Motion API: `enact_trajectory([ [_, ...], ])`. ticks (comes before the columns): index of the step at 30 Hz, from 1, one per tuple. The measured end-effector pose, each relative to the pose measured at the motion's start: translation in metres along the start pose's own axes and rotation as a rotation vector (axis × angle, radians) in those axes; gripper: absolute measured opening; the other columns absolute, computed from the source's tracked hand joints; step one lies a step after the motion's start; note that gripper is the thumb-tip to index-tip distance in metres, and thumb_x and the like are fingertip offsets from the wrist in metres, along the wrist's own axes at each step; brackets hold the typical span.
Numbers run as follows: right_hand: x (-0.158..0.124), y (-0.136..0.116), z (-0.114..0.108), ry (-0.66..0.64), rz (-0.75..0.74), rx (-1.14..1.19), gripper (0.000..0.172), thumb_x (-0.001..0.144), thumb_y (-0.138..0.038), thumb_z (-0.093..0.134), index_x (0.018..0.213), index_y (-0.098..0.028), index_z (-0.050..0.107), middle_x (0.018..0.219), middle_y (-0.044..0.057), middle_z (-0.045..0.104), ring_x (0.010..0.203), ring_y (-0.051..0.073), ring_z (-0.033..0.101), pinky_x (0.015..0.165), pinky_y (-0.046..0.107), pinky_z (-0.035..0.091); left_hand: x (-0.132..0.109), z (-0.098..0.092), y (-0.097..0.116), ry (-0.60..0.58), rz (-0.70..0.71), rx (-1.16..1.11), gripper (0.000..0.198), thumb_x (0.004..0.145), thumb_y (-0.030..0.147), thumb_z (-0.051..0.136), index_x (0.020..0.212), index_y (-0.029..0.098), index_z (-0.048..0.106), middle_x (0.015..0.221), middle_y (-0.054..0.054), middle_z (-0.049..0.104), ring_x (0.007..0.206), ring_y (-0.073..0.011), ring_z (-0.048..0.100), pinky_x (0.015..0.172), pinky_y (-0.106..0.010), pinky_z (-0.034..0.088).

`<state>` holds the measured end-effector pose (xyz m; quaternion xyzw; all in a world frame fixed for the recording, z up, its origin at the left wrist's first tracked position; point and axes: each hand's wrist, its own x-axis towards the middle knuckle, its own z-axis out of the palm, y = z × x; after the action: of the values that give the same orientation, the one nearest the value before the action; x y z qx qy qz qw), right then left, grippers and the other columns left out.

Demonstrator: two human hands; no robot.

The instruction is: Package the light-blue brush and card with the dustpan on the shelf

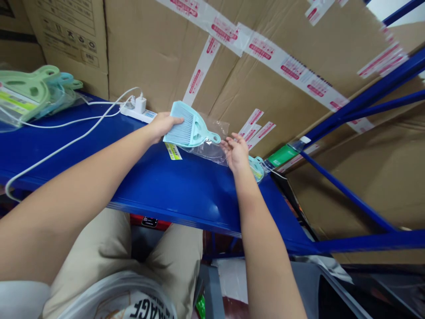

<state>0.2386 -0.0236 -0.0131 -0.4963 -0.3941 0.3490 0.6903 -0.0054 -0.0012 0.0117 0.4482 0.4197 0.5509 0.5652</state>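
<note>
Beige trousers point(106, 248): yours, nearest of the lot, way over on your side of the white power strip point(136, 114).
Dark screen point(150, 221): peeking out between your knees with something red around it, also on your side of the strip and lower down.
Blue shelf point(199, 186): the flat top you're working over, strip sits toward the back of it.
Spare light-blue set point(256, 167): well right of the strip, partly blocked from view, so I can't make out all of it.
Clear bag point(212, 155): crinkly plastic to the right of the strip, spread around the handle end of the dustpan and brush point(192, 128); can't tell how much of that is inside.
Right hand point(236, 150): right of the strip, at the bag's edge by the handle, fingers loosely curled and a bit apart; honestly can't tell if you're pinching the plastic.
Dustpan and brush: light blue, nested together, just right of the strip, handle pointing away from it, bristles facing up.
Left hand point(164, 125): just beside the strip, gripping the dustpan's wide end, thumb over the bristles.
Green-label bottle point(283, 155): lying well right of the strip.
Bagged green and blue dustpans point(40, 93): piled left of the strip.
Cardboard boxes point(149, 53): big ones behind the strip, tape all over.
</note>
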Motion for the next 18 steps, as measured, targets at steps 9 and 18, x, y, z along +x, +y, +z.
enact_trajectory([
  [9, -0.002, -0.006, -0.006, -0.053, -0.048, -0.162, 0.025, 0.075, -0.017, 0.068, 0.088, -0.027, 0.049, 0.076, -0.007, 0.061, 0.078, 0.012, 0.070, 0.079, 0.029, 0.061, -0.004, 0.000, 0.002, -0.006, 0.037, 0.026, 0.024, 0.075, 0.012, 0.070, 0.099, 0.015, 0.075, 0.096, -0.010, 0.079, 0.103, -0.0282, 0.074, 0.094, -0.040, 0.058],
  [18, -0.008, -0.018, -0.009, -0.109, 0.132, -0.141, 0.022, 0.074, -0.002, 0.066, 0.080, -0.021, 0.058, 0.076, 0.000, 0.071, 0.077, 0.014, 0.073, 0.061, 0.020, 0.059, 0.002, -0.003, -0.002, -0.022, 0.079, 0.038, 0.025, 0.074, 0.013, 0.070, 0.098, 0.015, 0.076, 0.095, -0.010, 0.079, 0.104, -0.0295, 0.073, 0.095, -0.042, 0.058],
])
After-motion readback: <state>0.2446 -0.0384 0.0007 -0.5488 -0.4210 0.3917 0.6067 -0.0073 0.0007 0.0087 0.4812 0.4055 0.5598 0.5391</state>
